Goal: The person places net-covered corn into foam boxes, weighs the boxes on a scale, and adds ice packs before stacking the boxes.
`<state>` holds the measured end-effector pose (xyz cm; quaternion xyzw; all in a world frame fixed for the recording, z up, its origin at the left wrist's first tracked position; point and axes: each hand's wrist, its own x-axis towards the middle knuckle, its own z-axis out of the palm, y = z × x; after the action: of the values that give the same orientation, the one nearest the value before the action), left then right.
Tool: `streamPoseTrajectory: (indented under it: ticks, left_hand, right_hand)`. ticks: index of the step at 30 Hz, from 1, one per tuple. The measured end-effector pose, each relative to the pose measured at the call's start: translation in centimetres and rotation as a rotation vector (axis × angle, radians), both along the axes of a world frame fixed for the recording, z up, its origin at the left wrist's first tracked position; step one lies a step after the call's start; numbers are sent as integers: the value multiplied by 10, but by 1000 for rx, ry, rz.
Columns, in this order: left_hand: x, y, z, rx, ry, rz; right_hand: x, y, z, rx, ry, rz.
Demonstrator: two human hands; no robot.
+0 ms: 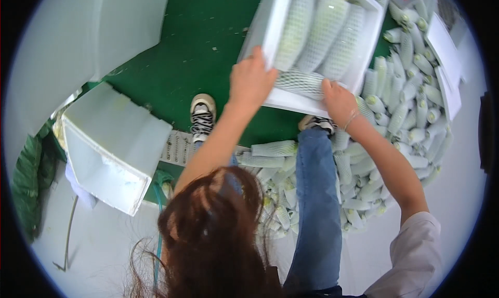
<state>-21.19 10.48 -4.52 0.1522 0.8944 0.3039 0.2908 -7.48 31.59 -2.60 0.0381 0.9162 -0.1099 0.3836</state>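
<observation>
A white foam box [298, 102] is in front of me, tilted in view. Three long pale green vegetables [323, 31] in white foam net sleeves lie side by side inside it. Another net-sleeved vegetable [298, 83] lies crosswise at the box's near end. My left hand [251, 81] grips the box's left wall near the near corner, its thumb over the rim. At the near right, my right hand [341, 103] has its fingers on the right end of the crosswise vegetable. That hand hides this end and part of the rim.
A large pile of net-sleeved vegetables [405, 115] covers the floor on the right and around my right leg. White foam panels [444, 56] border it. An empty foam box [113, 157] lies on its side at left, below large white boxes [128, 21]. The floor [195, 60] is green.
</observation>
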Motion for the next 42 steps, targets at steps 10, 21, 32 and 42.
streamPoseTrajectory:
  ticks: [10,21,32,42]
  left_hand:
    - [33,-92,99,363,159,350]
    - [81,-642,-1,-831,-189,709]
    - [112,-634,-152,-732,-272,-113]
    - [92,-564,-44,-853,-339,40]
  right_hand:
    - [-15,-31,51,-337,188,-239]
    - [22,-253,88,-856,-283,-505]
    - [118,-248,22,-679,-365,-549]
    - [138,-203,40,-716,-35,-505]
